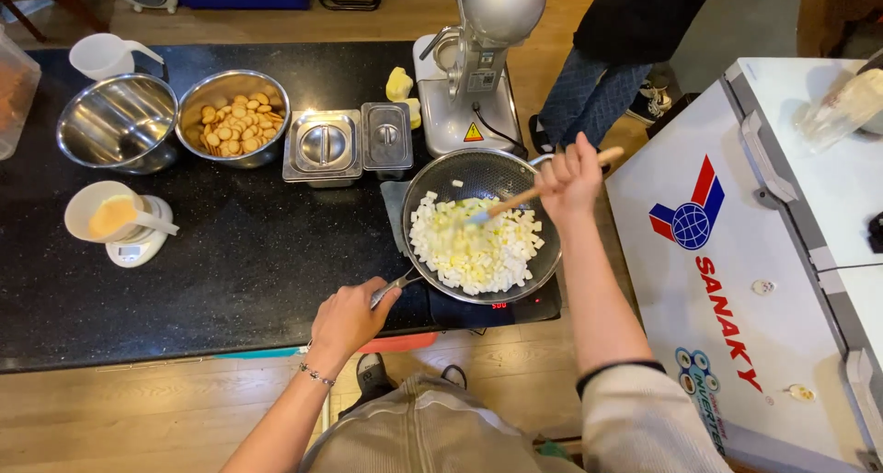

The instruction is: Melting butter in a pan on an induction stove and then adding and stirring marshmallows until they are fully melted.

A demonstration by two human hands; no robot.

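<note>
1. At the far left edge of the black counter (258, 252) a clear container (14, 86) is cut off by the frame; beside it stand a white jug (101, 56) and an empty steel bowl (117, 121).
2. In front of them a white cup of orange powder (108, 213) sits on a small white scale (138, 245).
3. A second steel bowl (233, 116) holds round biscuits; right of it are two lidded steel containers (348, 144), close together.
4. The middle front of the counter is open dark surface up to its near edge.
5. The left hand (348, 318) is closed around the end of the pan's metal handle (394, 287), near the counter's front edge.
6. The dark pan (481, 224) sits on a flat cooktop (492, 305) at the counter's right end, full of pale diced pieces (476, 248).
7. Behind the pan a silver stand machine (478, 59) carries a small yellow triangular sticker; yellow lumps (400, 86) lie just left of it.
8. The right hand (570, 177) is wrapped around a wooden-handled spatula (524, 197), its tip down in the pieces.
9. Another person's legs and shoes (598, 96) stand behind, on the wooden floor.
10. Close on the right, a white chest freezer (782, 252) bears a red and blue emblem and red lettering, leaving a narrow gap beside the cooktop.
</note>
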